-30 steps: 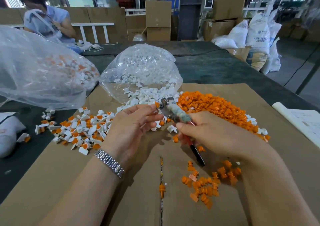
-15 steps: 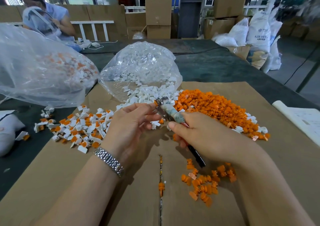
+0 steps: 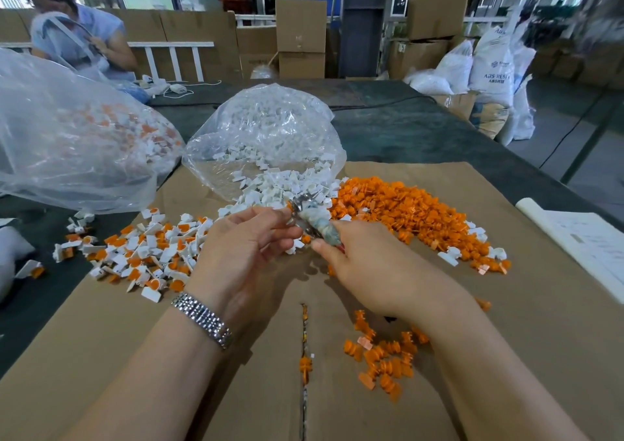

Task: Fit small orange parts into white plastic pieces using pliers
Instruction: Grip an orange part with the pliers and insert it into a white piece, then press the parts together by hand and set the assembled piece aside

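Nearest the camera, a small scatter of orange parts (image 3: 381, 356) is lying on the cardboard sheet (image 3: 101, 356), just right of the seam running up its middle, where one more orange part is sitting. Above that, the two forearms are reaching in, the left one wearing a metal watch band (image 3: 202, 319). The right hand (image 3: 381, 271) is wrapping its fingers closed around the handles of the pliers (image 3: 312, 222), whose metal nose is pointing up and left toward the other hand. The left hand (image 3: 246, 241) is curling its fingers inward with thumb and fingertips pinched together right at the pliers' nose; whatever small piece it is gripping there is too hidden to make out. To the left of the hands, a spread of white pieces with orange fitted in (image 3: 141, 248) is covering the cardboard's left edge and spilling onto the dark table (image 3: 422, 129). To the right and slightly farther, a big heap of loose orange parts (image 3: 412, 217) is lying. Just beyond the hands, white plastic pieces (image 3: 270, 187) are spilling out of an open clear bag (image 3: 266, 126). Far left, a larger clear bag (image 3: 67, 136) is holding mixed white and orange pieces. At the far left corner, another person (image 3: 77, 31) is sitting at the table.
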{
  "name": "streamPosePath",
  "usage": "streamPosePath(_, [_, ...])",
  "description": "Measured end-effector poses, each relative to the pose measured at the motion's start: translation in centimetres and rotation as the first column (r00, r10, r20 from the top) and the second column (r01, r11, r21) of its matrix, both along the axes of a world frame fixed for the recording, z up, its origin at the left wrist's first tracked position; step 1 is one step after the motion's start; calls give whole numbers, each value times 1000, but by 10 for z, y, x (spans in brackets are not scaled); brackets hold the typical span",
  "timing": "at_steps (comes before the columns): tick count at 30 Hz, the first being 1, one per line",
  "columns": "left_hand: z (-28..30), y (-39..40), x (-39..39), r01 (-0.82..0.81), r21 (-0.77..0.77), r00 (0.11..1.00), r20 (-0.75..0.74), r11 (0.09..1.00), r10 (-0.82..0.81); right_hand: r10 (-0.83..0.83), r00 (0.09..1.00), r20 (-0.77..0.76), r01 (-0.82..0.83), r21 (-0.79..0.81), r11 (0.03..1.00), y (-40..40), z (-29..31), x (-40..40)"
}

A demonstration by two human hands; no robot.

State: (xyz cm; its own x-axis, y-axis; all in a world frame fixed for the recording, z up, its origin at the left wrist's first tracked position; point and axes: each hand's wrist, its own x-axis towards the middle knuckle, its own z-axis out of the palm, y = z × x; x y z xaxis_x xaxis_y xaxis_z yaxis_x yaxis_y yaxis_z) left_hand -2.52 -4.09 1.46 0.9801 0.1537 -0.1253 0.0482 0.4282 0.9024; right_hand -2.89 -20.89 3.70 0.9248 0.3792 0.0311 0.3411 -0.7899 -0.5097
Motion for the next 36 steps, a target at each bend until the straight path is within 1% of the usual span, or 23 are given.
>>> streamPosePath(2, [-1,0,0,12,-10,1000,-8,1000,-12,5,1000,-3,-5,-11,1000,0,-1,1])
streamPosePath(5, [0,3,1,35,-11,999,8,999,-35,18,994,-109,-11,65,998,-4,5,-1])
streamPosePath(8, [1,5,1,30,39,999,31,999,-31,-35,981,-192,68,172,983,-16,11,1])
streamPosePath(10, [1,6,0,10,96,999,46,995,-14,-119,976,-183,157,215,964,-24,12,6])
streamPosePath(12, [1,7,-1,-16,202,998,64,979,3,-240,965,-104,254,145,956,-31,7,15])
streamPosePath(14, [0,6,-2,-43,306,996,83,951,18,-350,936,-23,350,10,937,-37,-1,25])
streamPosePath(16, [0,5,-2,-49,373,996,92,927,15,-442,897,30,442,-129,888,-40,-8,31])
streamPosePath(18, [-1,6,-2,-75,457,995,95,886,35,-484,870,92,491,-240,837,-40,-13,35])
streamPosePath(19, [-2,7,-2,-123,537,991,109,834,76,-488,865,113,500,-276,821,-38,-16,35])
streamPosePath(20, [-3,10,-2,-194,643,981,142,741,133,-489,863,131,504,-299,810,-37,-18,36])
streamPosePath(21, [-4,14,-1,-266,746,964,188,611,190,-487,861,148,507,-315,802,-37,-20,37])
streamPosePath(22, [-5,19,0,-325,827,941,237,459,240,-484,860,160,509,-328,796,-37,-21,37])
streamPosePath(24, [-6,27,0,-369,915,900,307,165,309,-483,861,160,507,-343,791,-38,-25,38])
streamPosePath(25, [-6,29,0,-362,930,888,322,67,329,-481,863,154,503,-344,792,-38,-26,39])
streamPosePath(26, [-6,32,1,-358,934,879,336,4,339,-480,864,152,502,-343,794,-38,-27,39])
streamPosePath(28, [-8,33,2,-386,920,866,385,-63,319,-477,862,172,507,-334,795,-36,-27,38])
streamPosePath(29, [-9,31,2,-413,907,867,418,-77,273,-468,860,202,510,-320,799,-35,-26,38])
streamPosePath(31, [-10,22,2,-453,891,884,455,-40,111,-412,873,263,473,-243,847,-29,-23,36])
streamPosePath(33, [-13,7,2,-408,913,908,405,-7,-112,-319,914,248,357,-124,926,-21,-21,31])
streamPosePath(34, [-16,0,3,-371,928,909,360,-14,-209,-267,939,215,293,-96,951,-17,-20,28])
streamPosePath(36, [-24,-10,4,-332,942,893,296,-52,-339,-167,972,168,189,-126,974,-9,-21,22])
